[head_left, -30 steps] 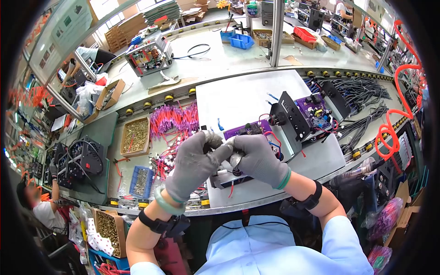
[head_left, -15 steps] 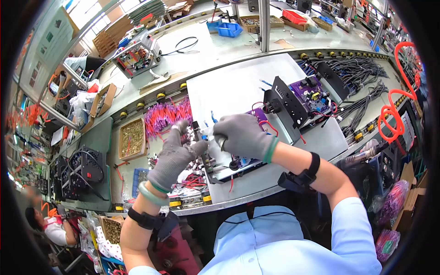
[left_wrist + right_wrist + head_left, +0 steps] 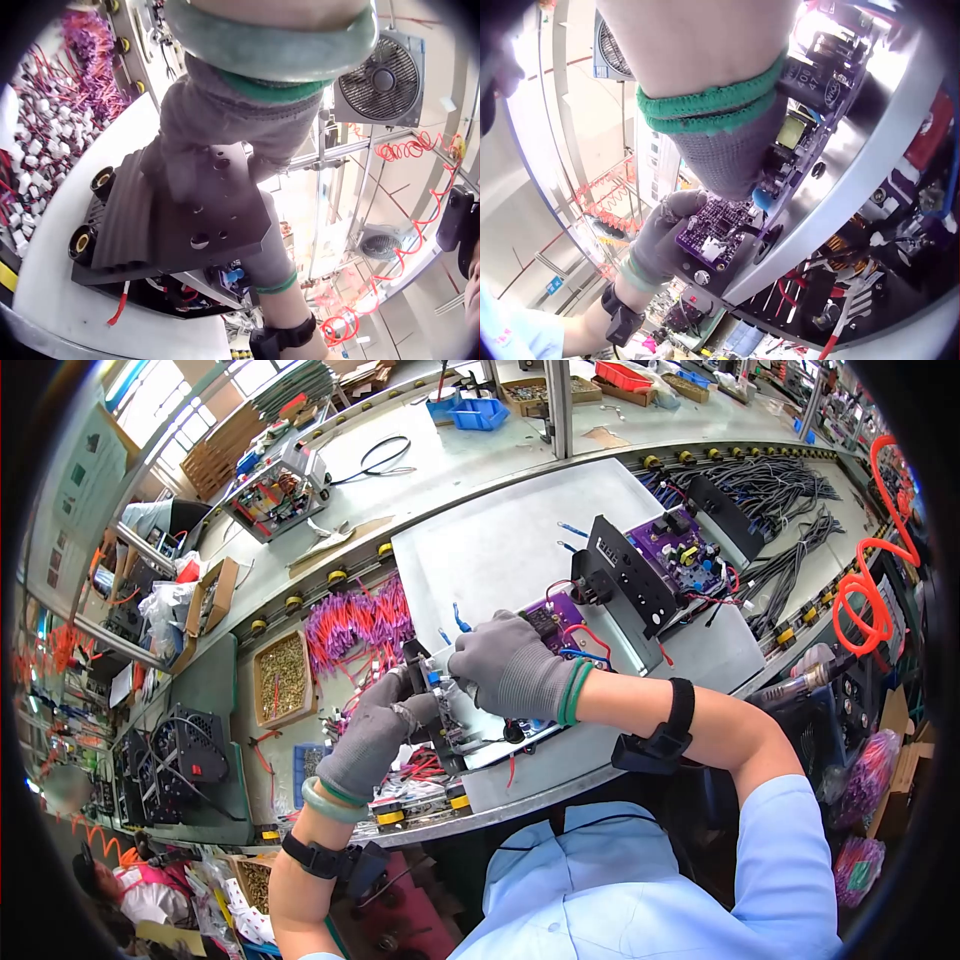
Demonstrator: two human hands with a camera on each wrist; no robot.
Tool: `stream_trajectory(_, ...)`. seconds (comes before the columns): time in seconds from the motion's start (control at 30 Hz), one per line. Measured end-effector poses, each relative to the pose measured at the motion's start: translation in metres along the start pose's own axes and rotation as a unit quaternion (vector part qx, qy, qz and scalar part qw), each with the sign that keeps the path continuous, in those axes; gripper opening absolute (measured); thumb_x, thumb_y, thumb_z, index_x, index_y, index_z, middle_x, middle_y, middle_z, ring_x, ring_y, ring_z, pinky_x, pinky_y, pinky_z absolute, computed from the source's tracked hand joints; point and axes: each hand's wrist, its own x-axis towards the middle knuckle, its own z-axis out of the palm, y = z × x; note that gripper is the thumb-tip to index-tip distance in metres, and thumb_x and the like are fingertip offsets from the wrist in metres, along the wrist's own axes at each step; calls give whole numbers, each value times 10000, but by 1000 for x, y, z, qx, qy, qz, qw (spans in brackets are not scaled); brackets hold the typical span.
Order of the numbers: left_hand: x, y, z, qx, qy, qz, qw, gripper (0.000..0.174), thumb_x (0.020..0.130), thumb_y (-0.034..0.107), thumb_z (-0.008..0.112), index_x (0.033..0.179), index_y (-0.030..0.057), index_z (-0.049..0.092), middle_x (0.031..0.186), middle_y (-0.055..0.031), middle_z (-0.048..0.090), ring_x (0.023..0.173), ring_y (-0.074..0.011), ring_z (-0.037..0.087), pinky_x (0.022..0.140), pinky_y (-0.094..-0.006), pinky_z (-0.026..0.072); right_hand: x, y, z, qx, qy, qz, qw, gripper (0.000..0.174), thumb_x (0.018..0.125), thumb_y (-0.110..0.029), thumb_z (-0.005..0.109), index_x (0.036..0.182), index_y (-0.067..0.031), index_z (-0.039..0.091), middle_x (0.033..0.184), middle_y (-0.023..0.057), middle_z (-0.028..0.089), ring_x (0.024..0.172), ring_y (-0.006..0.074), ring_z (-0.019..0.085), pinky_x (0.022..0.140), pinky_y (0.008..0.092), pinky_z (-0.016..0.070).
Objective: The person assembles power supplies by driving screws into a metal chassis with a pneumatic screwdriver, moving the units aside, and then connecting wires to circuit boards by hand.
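My gloved left hand (image 3: pixel 368 742) grips the edge of a black vented end panel (image 3: pixel 217 206) of an open-sided device. In the left wrist view its fingers lie over the panel's face, beside several round holes. My gloved right hand (image 3: pixel 512 668) is curled just inside that panel. In the right wrist view a small purple circuit board (image 3: pixel 714 229) stands at the right hand's fingers, close behind the panel; those fingertips are hidden. A larger board with black capacitors (image 3: pixel 810 81) runs along the pale metal chassis (image 3: pixel 840 176).
Another unit with a black upright panel (image 3: pixel 628 575) stands right of my hands. Pink-purple wire bundles (image 3: pixel 358 625), a box of brass parts (image 3: pixel 283 678) and a blue bin (image 3: pixel 308 765) lie left. Black cables (image 3: pixel 790 550) spread at the right, near a coiled orange hose (image 3: pixel 862 615).
My hands, together over the device a second ago, have separated. The left has come down onto the end panel's outer side and gripped it; the right has moved to its inner side.
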Motion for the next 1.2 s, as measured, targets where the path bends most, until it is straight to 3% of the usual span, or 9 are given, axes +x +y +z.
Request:
stream_trajectory(0.37,-2,4,4,-7,12,16,1000,344,922,161,627,1219,-9,590,1015,-34,634,861,-80,578,808,-260,494,20,5,-8,63,-100,23,993,166,774,-149,599,865,-59,706,792,156,684,799,320,698,857,442,500)
stream_trajectory(0.53,-2,4,5,17,23,22,999,333,912,150,629,1198,-16,593,1015,-45,634,869,-94,587,806,-276,509,19,-1,-16,56,-156,30,986,232,806,-231,613,909,-81,756,866,159,725,883,316,723,845,427,523)
stream_trajectory(0.83,-4,0,25,5,85,39,996,288,926,187,570,1141,1,614,954,-35,651,779,-105,580,696,-258,471,5,-2,-5,55,-27,28,998,139,789,-203,666,854,-89,710,792,142,698,779,311,713,726,450,541)
stream_trajectory(0.9,-12,-11,24,-1,114,144,983,359,929,139,586,1246,-32,573,1001,-47,660,861,-115,598,767,-277,480,-15,4,-11,119,137,22,983,148,834,-215,656,865,-80,709,801,145,695,791,319,701,710,447,539)
stream_trajectory(0.93,-17,-13,28,13,149,210,966,388,929,121,596,1280,-41,557,1030,-57,656,894,-121,600,805,-285,484,-22,6,-15,108,138,33,984,148,834,-215,656,865,-80,709,801,145,695,791,319,701,710,447,539)
stream_trajectory(1.0,-19,-12,34,128,248,328,903,439,933,100,615,1334,-52,522,1081,-80,640,921,-135,596,835,-296,490,-33,2,-16,309,201,47,929,135,841,-203,662,882,-86,716,793,151,678,784,332,688,699,427,538)
stream_trajectory(1.07,-21,4,46,117,232,357,897,346,926,84,638,1245,-43,592,1058,-93,630,880,-151,593,804,-293,497,-37,-8,-20,406,171,44,896,152,837,-197,637,919,-120,741,803,157,699,810,340,700,772,418,556)
stream_trajectory(1.13,-19,18,52,189,174,370,893,206,915,42,647,1104,-38,658,1011,-96,625,872,-155,596,771,-285,499,-39,-13,-19,340,174,10,924,141,845,-190,644,903,-98,734,790,171,688,792,349,693,757,407,553)
stream_trajectory(1.2,-18,21,56,213,202,390,873,94,901,20,667,976,-35,677,932,-85,620,834,-150,595,752,-280,495,-42,-14,-21,380,162,31,910,143,850,-190,642,887,-82,727,780,178,681,778,350,689,751,403,549)
